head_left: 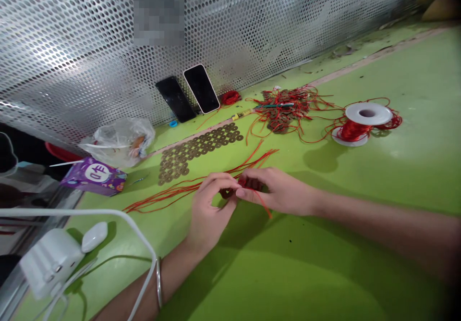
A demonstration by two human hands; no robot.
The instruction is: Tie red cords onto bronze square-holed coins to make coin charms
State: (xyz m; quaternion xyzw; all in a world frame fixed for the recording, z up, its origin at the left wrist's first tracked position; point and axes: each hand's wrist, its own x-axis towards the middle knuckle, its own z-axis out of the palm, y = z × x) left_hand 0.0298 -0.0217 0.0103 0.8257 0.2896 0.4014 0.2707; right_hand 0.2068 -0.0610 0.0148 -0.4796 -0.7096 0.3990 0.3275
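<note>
My left hand (212, 210) and my right hand (266, 189) meet over the green table, fingertips pinched together. Between them is a red cord (264, 204) with a dark coin-like piece (226, 193), partly hidden by the fingers; one cord end hangs below my right hand. Behind my hands lies a bundle of long red cords (162, 199). Rows of brown coins with holes (201, 144) are laid out flat beyond it. A heap of coins tied with red cord (284, 112) is farther back.
A white spool of red cord (368, 114) stands at the right. Two phones (201, 88) lean against the perforated metal wall (230, 28). At left are a plastic bag (118, 141), a purple box (95, 176), a white charger (52, 261) and a white cable (139, 237) crossing before my left forearm.
</note>
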